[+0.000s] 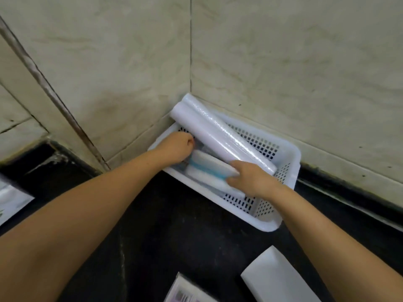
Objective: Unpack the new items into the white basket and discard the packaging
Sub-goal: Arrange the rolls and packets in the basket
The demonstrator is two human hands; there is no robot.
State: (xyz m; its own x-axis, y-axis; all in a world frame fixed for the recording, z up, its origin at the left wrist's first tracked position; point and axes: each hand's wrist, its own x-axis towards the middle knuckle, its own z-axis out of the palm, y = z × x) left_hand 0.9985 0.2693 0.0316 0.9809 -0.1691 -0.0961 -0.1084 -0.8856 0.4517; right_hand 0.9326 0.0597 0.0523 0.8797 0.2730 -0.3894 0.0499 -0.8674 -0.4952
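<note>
A white perforated basket [285, 171] sits on the dark counter, pushed into the tiled corner. Two long white rolls wrapped in clear film [216, 136] lie across it, their far ends sticking out over the back rim. In front of them lies a white pack with a blue band [207, 168]. My right hand [250, 182] is closed around the pack's near end, inside the basket. My left hand [176, 147] is curled at the pack's far end, next to the rolls; what its fingers grip is hidden.
A flat white block [277, 277] lies on the dark counter [174, 232] at the bottom right. A printed package [187, 293] pokes in at the bottom edge. Plastic packaging [11, 199] lies at the far left. Tiled walls close off the back.
</note>
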